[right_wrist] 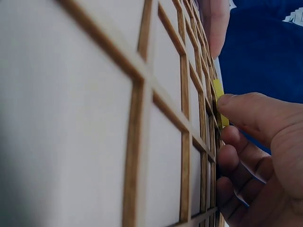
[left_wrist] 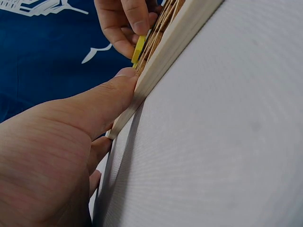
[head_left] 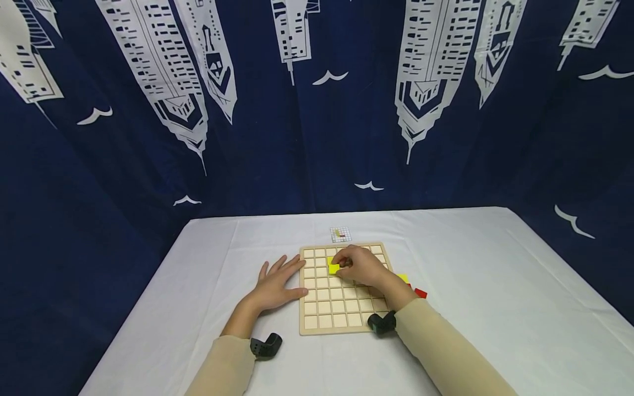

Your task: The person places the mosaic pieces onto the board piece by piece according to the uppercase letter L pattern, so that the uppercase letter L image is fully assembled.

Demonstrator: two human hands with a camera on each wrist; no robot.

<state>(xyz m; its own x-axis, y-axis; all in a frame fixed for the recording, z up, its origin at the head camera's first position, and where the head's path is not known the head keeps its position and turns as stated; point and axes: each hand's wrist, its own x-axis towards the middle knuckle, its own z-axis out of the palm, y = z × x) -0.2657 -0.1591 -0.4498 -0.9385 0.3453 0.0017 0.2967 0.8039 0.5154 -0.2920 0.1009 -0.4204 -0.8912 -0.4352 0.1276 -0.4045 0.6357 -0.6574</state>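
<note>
A wooden grid board (head_left: 301, 308) lies on the white-covered table. My right hand (head_left: 364, 267) is over its upper middle and pinches a yellow square tile (head_left: 334, 270) between thumb and fingers. Just behind that one, another yellow tile (head_left: 329, 259) sits in the grid, partly hidden by the fingers. The left wrist view shows the held tile (left_wrist: 138, 49) standing tilted at the board surface. On the board's left side rests my left hand (head_left: 272, 289), fingers spread, with the thumb (left_wrist: 106, 101) on the frame.
Behind the board lies a small printed card (head_left: 340, 235) with a coloured grid pattern. To the right, partly covered by my forearm, are a yellow piece (head_left: 403, 277) and red pieces (head_left: 420, 293). A dark blue patterned curtain (head_left: 307, 137) hangs beyond the table (head_left: 495, 275).
</note>
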